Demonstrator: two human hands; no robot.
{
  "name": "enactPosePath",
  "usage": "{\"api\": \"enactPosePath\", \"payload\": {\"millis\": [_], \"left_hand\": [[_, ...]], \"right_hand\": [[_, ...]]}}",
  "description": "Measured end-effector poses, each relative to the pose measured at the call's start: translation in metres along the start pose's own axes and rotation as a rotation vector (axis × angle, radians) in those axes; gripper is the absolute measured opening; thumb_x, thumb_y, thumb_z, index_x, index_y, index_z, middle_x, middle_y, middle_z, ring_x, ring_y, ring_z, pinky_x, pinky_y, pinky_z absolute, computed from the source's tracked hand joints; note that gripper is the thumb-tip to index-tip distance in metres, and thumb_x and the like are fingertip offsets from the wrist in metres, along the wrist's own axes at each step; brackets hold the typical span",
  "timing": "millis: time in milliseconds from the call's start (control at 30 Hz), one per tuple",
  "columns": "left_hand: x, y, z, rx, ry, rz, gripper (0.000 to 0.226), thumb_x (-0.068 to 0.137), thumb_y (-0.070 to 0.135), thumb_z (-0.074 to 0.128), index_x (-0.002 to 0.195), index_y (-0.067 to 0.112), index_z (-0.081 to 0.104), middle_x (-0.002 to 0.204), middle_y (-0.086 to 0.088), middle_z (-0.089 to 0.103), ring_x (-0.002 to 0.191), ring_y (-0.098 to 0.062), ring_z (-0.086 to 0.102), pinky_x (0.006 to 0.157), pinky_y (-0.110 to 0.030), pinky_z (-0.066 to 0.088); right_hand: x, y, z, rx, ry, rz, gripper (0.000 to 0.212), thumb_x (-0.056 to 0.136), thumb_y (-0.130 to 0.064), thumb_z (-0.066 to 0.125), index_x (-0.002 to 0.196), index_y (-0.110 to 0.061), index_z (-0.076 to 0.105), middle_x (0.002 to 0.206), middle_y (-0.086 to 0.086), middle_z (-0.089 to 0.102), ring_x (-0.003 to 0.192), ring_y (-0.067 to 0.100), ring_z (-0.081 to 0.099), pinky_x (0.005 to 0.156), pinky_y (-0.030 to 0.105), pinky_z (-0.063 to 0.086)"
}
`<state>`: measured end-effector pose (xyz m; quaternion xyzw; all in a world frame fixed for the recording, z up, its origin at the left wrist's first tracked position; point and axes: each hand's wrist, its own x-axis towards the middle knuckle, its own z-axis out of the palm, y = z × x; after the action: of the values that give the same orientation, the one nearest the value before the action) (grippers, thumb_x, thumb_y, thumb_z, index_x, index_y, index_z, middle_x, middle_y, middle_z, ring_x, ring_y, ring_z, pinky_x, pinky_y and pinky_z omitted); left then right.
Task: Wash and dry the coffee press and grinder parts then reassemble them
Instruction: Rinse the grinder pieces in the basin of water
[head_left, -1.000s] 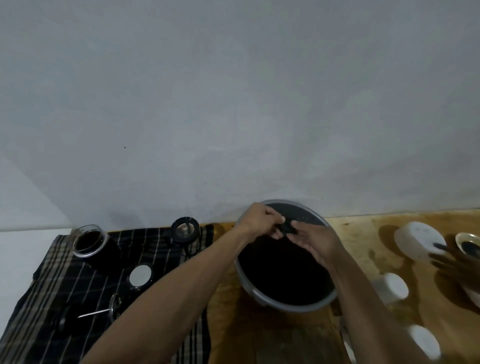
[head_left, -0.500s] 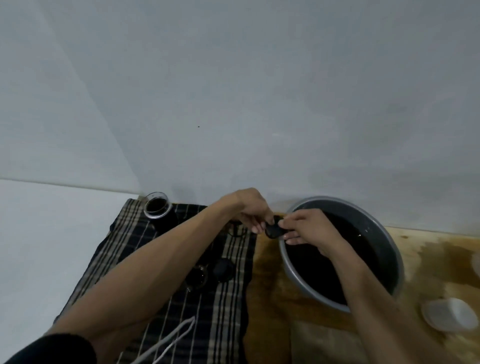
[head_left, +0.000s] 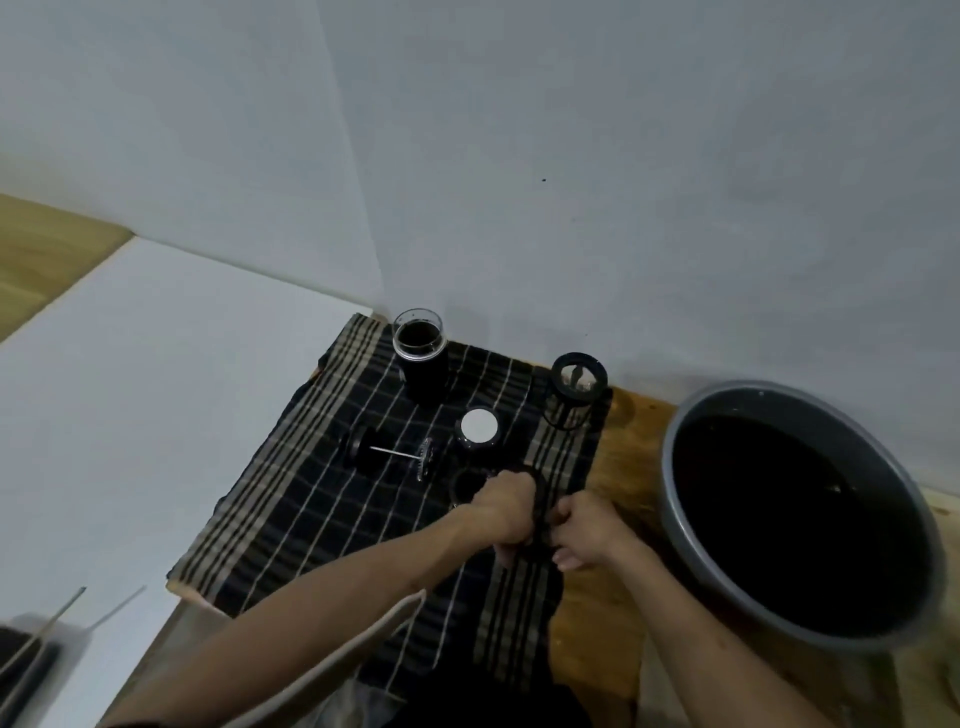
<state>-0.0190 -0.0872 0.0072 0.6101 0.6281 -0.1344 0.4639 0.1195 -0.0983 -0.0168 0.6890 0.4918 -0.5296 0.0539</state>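
Note:
My left hand and my right hand meet over the dark striped cloth and together hold a small black part, mostly hidden between their curled fingers. On the cloth stand a glass beaker at the back, a black press frame to its right, and a white-topped round part between them. The plunger with its thin metal rod lies on its side. A black ring lies just behind my left hand.
A grey basin of dark water sits on the wet wooden table at the right. A white surface lies left of the cloth, with thin rods and a dark tray at the lower left. The wall is close behind.
Both hands have carried the small black part from over the basin leftward onto the cloth. The view has swung left, so the basin now sits at the right.

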Motion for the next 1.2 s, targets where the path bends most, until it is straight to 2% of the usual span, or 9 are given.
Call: {"api": "enactPosePath", "payload": {"millis": [167, 333, 533, 633, 800, 967, 1033, 1133, 1200], "left_hand": [[-0.004, 0.000, -0.015, 0.101, 0.161, 0.058, 0.019, 0.092, 0.015, 0.067, 0.105, 0.001, 0.067, 0.102, -0.020, 0.072, 0.093, -0.039, 0.074, 0.083, -0.046, 0.063], [-0.013, -0.020, -0.063, 0.162, 0.426, 0.007, 0.026, 0.092, 0.021, 0.065, 0.112, 0.005, 0.061, 0.103, -0.010, 0.063, 0.100, -0.032, 0.067, 0.070, -0.036, 0.047], [-0.016, -0.054, -0.056, -0.016, 0.294, -0.137, 0.025, 0.097, 0.013, 0.047, 0.107, -0.005, 0.061, 0.112, -0.024, 0.070, 0.091, -0.038, 0.072, 0.079, -0.038, 0.059], [-0.015, -0.056, -0.054, -0.149, 0.276, -0.122, 0.032, 0.092, 0.012, 0.047, 0.107, -0.008, 0.066, 0.108, -0.026, 0.072, 0.099, -0.039, 0.072, 0.085, -0.038, 0.059], [-0.022, -0.039, -0.075, -0.321, 0.213, -0.070, 0.032, 0.096, 0.020, 0.047, 0.103, -0.006, 0.063, 0.072, -0.020, 0.075, 0.063, -0.030, 0.076, 0.076, -0.040, 0.065], [-0.025, 0.023, -0.096, -0.526, 0.272, 0.073, 0.042, 0.104, 0.034, 0.052, 0.102, -0.004, 0.068, 0.068, -0.014, 0.070, 0.050, -0.025, 0.068, 0.063, -0.043, 0.065], [-0.021, 0.056, -0.093, -0.670, 0.204, 0.109, 0.051, 0.102, 0.048, 0.052, 0.106, 0.000, 0.067, 0.073, -0.012, 0.068, 0.051, -0.025, 0.066, 0.063, -0.047, 0.065], [-0.013, 0.109, -0.073, -1.011, -0.264, 0.171, 0.057, 0.104, 0.054, 0.046, 0.130, 0.004, 0.054, 0.100, -0.020, 0.065, 0.062, -0.031, 0.070, 0.058, -0.044, 0.063], [-0.010, 0.141, -0.057, -1.210, -0.416, 0.181, 0.047, 0.106, 0.046, 0.049, 0.130, 0.006, 0.057, 0.117, -0.022, 0.062, 0.080, -0.037, 0.073, 0.061, -0.047, 0.065]], "right_hand": [[0.000, -0.008, -0.003, -0.187, 0.065, -0.067, 0.011, 0.092, -0.014, 0.069, 0.102, -0.013, 0.072, 0.091, 0.010, 0.075, 0.083, 0.024, 0.074, 0.073, 0.039, 0.063], [0.000, -0.037, -0.013, -0.213, 0.210, -0.238, 0.007, 0.094, -0.026, 0.070, 0.097, -0.026, 0.076, 0.094, -0.007, 0.073, 0.089, 0.015, 0.070, 0.085, 0.034, 0.060], [0.010, -0.068, 0.014, -0.132, 0.140, -0.252, 0.026, 0.099, -0.027, 0.066, 0.096, -0.003, 0.074, 0.082, 0.015, 0.076, 0.078, 0.029, 0.074, 0.082, 0.043, 0.063], [0.010, -0.074, 0.023, -0.120, 0.138, -0.212, 0.013, 0.097, -0.014, 0.066, 0.091, -0.004, 0.070, 0.082, 0.014, 0.075, 0.070, 0.025, 0.076, 0.071, 0.035, 0.063], [-0.008, -0.077, -0.013, -0.077, 0.144, -0.185, 0.016, 0.091, -0.015, 0.073, 0.084, 0.000, 0.074, 0.069, 0.014, 0.076, 0.065, 0.023, 0.076, 0.069, 0.031, 0.063], [-0.057, -0.069, -0.104, 0.055, 0.272, -0.226, 0.008, 0.085, -0.017, 0.076, 0.086, -0.011, 0.081, 0.072, 0.009, 0.078, 0.066, 0.021, 0.077, 0.077, 0.033, 0.064], [-0.077, -0.052, -0.141, 0.178, 0.334, -0.243, 0.007, 0.081, -0.010, 0.076, 0.084, -0.007, 0.081, 0.072, 0.007, 0.078, 0.067, 0.024, 0.077, 0.080, 0.038, 0.064], [-0.098, -0.014, -0.180, 0.350, 0.421, -0.253, 0.007, 0.081, -0.003, 0.075, 0.084, 0.002, 0.079, 0.073, 0.010, 0.075, 0.066, 0.020, 0.072, 0.082, 0.041, 0.063], [-0.103, 0.013, -0.194, 0.466, 0.461, -0.246, 0.007, 0.084, -0.003, 0.076, 0.089, 0.000, 0.080, 0.084, 0.016, 0.078, 0.072, 0.021, 0.071, 0.079, 0.036, 0.064]]}}
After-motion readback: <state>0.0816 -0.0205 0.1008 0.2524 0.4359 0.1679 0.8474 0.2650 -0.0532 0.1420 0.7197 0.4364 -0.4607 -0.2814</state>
